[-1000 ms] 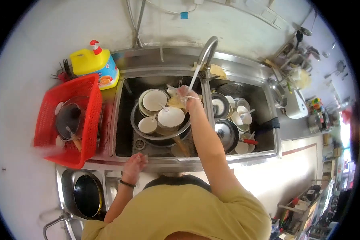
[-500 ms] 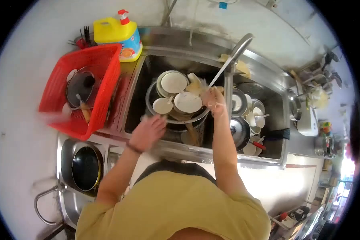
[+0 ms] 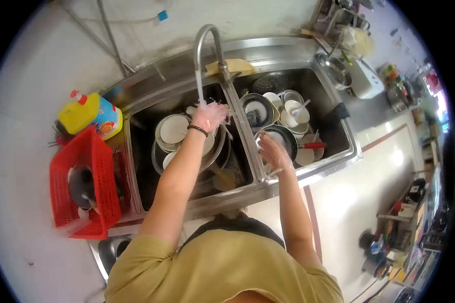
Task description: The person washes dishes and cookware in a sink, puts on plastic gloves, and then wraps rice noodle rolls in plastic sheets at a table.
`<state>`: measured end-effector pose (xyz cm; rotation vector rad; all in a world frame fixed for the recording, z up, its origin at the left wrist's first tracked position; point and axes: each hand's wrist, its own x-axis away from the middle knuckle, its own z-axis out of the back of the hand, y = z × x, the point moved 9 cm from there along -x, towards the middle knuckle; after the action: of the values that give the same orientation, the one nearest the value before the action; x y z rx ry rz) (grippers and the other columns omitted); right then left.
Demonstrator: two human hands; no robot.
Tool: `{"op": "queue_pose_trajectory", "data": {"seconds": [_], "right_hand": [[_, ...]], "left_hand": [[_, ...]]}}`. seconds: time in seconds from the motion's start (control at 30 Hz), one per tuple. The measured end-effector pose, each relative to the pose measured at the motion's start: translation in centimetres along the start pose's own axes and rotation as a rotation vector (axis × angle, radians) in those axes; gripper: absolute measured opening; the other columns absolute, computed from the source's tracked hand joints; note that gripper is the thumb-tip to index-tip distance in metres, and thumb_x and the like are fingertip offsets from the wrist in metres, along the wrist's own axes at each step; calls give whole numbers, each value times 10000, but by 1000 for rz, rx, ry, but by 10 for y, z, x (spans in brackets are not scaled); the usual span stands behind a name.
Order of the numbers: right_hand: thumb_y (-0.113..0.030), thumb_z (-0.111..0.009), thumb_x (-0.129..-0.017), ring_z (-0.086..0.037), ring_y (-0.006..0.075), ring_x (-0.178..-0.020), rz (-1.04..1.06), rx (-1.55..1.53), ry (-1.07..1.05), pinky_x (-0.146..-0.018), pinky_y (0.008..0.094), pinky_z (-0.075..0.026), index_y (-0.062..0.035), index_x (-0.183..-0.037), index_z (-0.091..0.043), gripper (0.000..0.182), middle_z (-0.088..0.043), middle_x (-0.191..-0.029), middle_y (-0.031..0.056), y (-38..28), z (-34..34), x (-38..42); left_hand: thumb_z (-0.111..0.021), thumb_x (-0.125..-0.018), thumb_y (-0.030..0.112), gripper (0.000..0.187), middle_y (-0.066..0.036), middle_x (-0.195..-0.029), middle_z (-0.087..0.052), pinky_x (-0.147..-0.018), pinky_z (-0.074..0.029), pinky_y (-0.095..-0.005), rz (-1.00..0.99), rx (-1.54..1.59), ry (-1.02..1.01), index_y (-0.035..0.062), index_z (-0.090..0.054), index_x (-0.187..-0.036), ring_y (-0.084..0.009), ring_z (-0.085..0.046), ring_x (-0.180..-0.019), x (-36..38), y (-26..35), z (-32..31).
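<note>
My left hand (image 3: 211, 117) is in the stream from the curved steel faucet (image 3: 207, 31), fingers spread and water splashing off them. It is over a metal basin (image 3: 154, 154) of white bowls (image 3: 174, 129) in the left sink, hiding part of the pile. My right hand (image 3: 274, 151), wet with its fingers stretched out, hovers at the front of the right sink beside a dark frying pan (image 3: 287, 139) with a red handle (image 3: 311, 145). Another pan (image 3: 258, 108) and several white bowls (image 3: 299, 110) lie stacked in that sink.
A red plastic basket (image 3: 105, 182) with a dark pan inside stands left of the sinks. Behind it is a yellow detergent jug (image 3: 88, 112). A steel divider (image 3: 247, 136) runs between the sinks. Metal pots (image 3: 334, 70) sit at the right end of the counter.
My view has turned to the right. My left hand has moved from the front of the left sink to under the water. My right hand has left the stream for the right sink.
</note>
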<state>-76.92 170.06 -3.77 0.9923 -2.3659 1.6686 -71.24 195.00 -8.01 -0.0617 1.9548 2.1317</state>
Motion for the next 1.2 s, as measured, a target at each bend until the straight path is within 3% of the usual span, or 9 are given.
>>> {"op": "queue_pose_trajectory", "data": {"seconds": [0.07,0.27,0.37,0.47,0.63,0.8,0.87,0.9,1.2], "right_hand": [[-295,-546,-849,-444,213,-1157,2,-35,-7,-943,332,-351,-48,-1279,-412,513,-475,-1247,85,12,30,14],[-305,-553,-839,-499,180,-1086,-25,19,99,-912,314,-378,-35,-1232,-460,486,-520,-1197,61,25,84,54],[-318,-558,-834,-505,175,-1076,-36,48,139,-900,310,-382,-49,-1219,-477,477,-531,-1181,51,21,95,51],[-347,-564,-826,-514,166,-1056,-29,32,131,-881,297,-386,-64,-1206,-495,478,-547,-1144,37,17,97,51],[-365,-576,-811,-523,148,-1021,17,81,94,-858,282,-389,-60,-1181,-518,483,-566,-1096,21,13,99,57],[-342,-570,-818,-526,122,-993,-15,97,105,-844,262,-387,-65,-1159,-538,441,-573,-1074,6,18,107,62],[-338,-570,-819,-526,117,-987,-30,96,107,-845,260,-387,-67,-1159,-539,436,-574,-1069,3,17,112,65],[-334,-570,-820,-526,112,-981,-25,96,109,-845,259,-386,-68,-1159,-539,431,-575,-1065,-1,14,113,66],[-333,-544,-834,-527,114,-981,-13,135,114,-860,266,-376,-71,-1175,-532,430,-573,-1064,3,14,130,69]], "left_hand": [[-382,-908,298,345,-179,-1121,-485,-888,-391,-423,406,1187,535,-4,-447,-1060,-328,-467,-1046,27,15,-10],[-451,-867,94,111,-126,-962,-520,-838,-444,-407,544,953,617,5,-504,-908,-286,-521,-975,58,-56,45],[-424,-870,78,137,-146,-989,-534,-820,-447,-382,353,1390,82,14,-514,-952,-282,-525,-963,18,-96,49],[-356,-888,105,279,-201,-1084,-529,-903,-414,-371,529,1154,257,-16,-483,-1105,-298,-525,-973,7,-136,40],[-322,-917,241,311,-210,-1081,-387,-909,-312,-615,650,1004,1001,-14,-357,-1092,-429,-436,-1026,34,-33,39],[-378,-892,268,284,-187,-999,-390,-822,-382,-546,798,702,1022,1,-379,-989,-370,-456,-910,32,-42,56],[-439,-870,347,370,-227,-1081,-467,-827,-411,-531,882,1413,581,8,-434,-1018,-376,-490,-970,22,-19,-5],[-430,-874,387,467,-234,-1097,-476,-868,-401,-504,686,835,458,-47,-427,-1048,-384,-477,-1022,21,-24,20],[-426,-887,426,657,-207,-1380,-242,-1056,-192,-433,794,1105,722,12,-207,-1347,-329,-224,-1292,84,-23,7]]}}
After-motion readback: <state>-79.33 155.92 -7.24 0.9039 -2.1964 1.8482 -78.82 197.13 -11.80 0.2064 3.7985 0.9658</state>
